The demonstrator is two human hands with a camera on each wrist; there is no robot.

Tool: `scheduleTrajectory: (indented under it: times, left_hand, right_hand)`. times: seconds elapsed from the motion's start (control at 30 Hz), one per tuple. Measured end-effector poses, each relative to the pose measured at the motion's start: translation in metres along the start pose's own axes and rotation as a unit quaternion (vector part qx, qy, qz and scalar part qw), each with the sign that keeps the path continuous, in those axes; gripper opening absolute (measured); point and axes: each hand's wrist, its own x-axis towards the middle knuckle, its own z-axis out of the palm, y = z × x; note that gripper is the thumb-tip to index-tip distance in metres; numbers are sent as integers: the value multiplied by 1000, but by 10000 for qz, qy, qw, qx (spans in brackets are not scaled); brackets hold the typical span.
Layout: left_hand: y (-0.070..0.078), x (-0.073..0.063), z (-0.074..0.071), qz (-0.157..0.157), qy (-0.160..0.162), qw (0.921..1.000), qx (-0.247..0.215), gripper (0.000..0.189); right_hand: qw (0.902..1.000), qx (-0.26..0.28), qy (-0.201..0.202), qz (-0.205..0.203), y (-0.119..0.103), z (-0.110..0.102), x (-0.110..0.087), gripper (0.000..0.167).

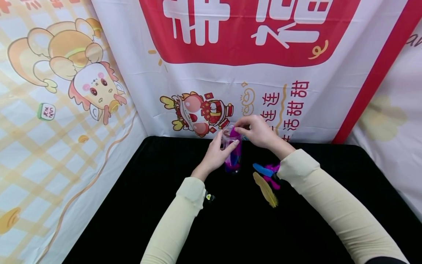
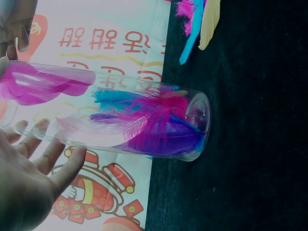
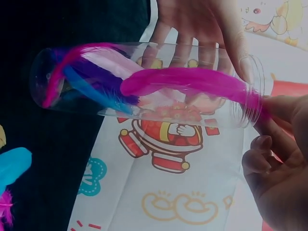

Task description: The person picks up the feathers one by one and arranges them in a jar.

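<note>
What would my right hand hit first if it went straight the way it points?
Your right hand, pinching the bright pink feather, would probably meet the jar's rim first, though depth is unclear.

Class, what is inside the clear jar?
A magenta feather, its outer end pinched by the right hand; lower down, overlapping purple, blue and pink feathers. What their overlaps cover cannot be seen.

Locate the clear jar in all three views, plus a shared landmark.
Head: clear jar just right of and below centre, base down.
Left wrist: clear jar sideways, left edge to right of centre, base right.
Right wrist: clear jar sideways, mostly upper half, base left.
Landmark: loose blue feather outside it; top in left wrist, left edge in right.
</note>
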Motion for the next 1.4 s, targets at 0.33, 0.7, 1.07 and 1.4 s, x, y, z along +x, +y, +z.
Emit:
scheduleTrajectory:
  times: [0.33,0.7,1.07,1.4]
  left_hand:
    - [1,-2,0,101,82,9999,51,79]
    - [-1,-1,-1,17,-38,10000,-79,81]
    - [-1,0,0,90,61,9999,3,76]
    - [-1,0,-2,79,-83,9999,-115,78]
  right_hand:
    - [9994,-151,-141,-262,0,4,1,9]
    - [9985,-392,-263,-258,-9,1,3,11]
    - [9982,-461,-257,-273,-9,1,3,11]
    - [9995,-195,-70,-251,-10,-7,1,12]
